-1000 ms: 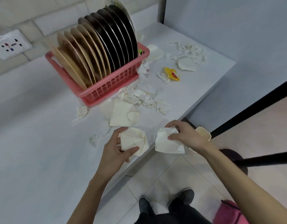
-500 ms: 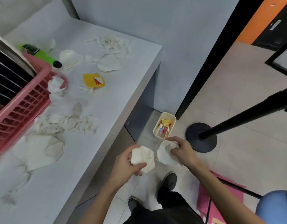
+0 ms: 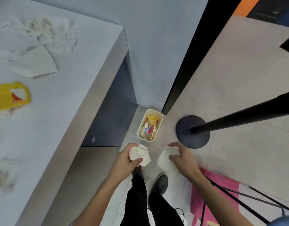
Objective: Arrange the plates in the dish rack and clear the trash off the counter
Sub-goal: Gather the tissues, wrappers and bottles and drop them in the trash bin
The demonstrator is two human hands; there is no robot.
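The left hand (image 3: 126,160) is closed round a crumpled tissue (image 3: 138,154). The fingers curl over its far side and the thumb presses across the near side, so the wad sits tight in the palm with one corner sticking out to the right. The right hand (image 3: 183,159) grips a second tissue (image 3: 165,162) by its upper end between curled fingers and thumb, and the rest of the sheet hangs loose below the hand.

Both bare forearms reach forward from the bottom of the view. The hands are side by side but apart, out past the edge of the bench (image 3: 67,103) and above the floor (image 3: 238,79). They hover just on the near side of a small cream bin (image 3: 138,128). It stands on the floor by the bench's corner and holds wrappers and paper.

More trash lies on the bench: a yellow wrapper (image 3: 8,95) at the left edge, a flat napkin (image 3: 34,62) beyond it, torn tissue scraps (image 3: 47,31) near the far corner and a blurred wad (image 3: 2,173) low on the left. A black post (image 3: 238,116) on a round base stands right of the bin.
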